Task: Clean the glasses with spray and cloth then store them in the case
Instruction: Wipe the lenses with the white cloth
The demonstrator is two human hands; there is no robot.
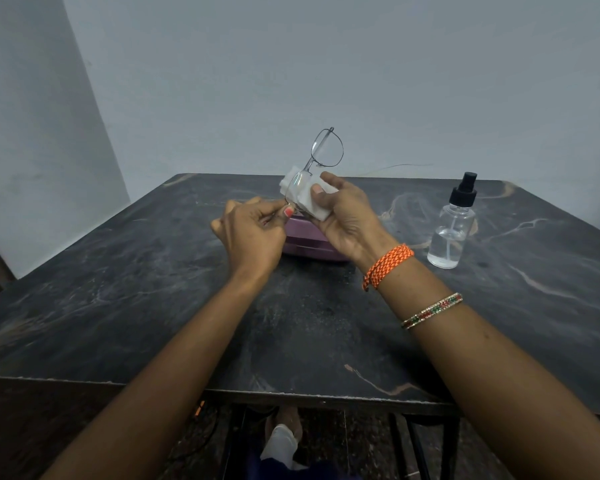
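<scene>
While the glasses (pixel 321 157) are held upright, one lens is wiped.
Frame pinched by left hand (pixel 253 233); cloth (pixel 309 199) gripped by right hand (pixel 347 216); the second lens is judged next.

glasses (pixel 326 148): thin metal frame, glossy lenses
cloth (pixel 310 199): white, soft, matt
bottle (pixel 451 230): clear plastic
table (pixel 118 271): dark marbled stone

Held above the middle of the counter (pixel 118 289): glasses (pixel 317 164), lower lens against the cloth (pixel 307 195). Left hand (pixel 253 233) at nine o'clock of the cloth, right hand (pixel 347 216) at four. Beneath both, on the counter: case (pixel 303 240). At three o'clock, well apart: spray bottle (pixel 452 223), upright.
</scene>
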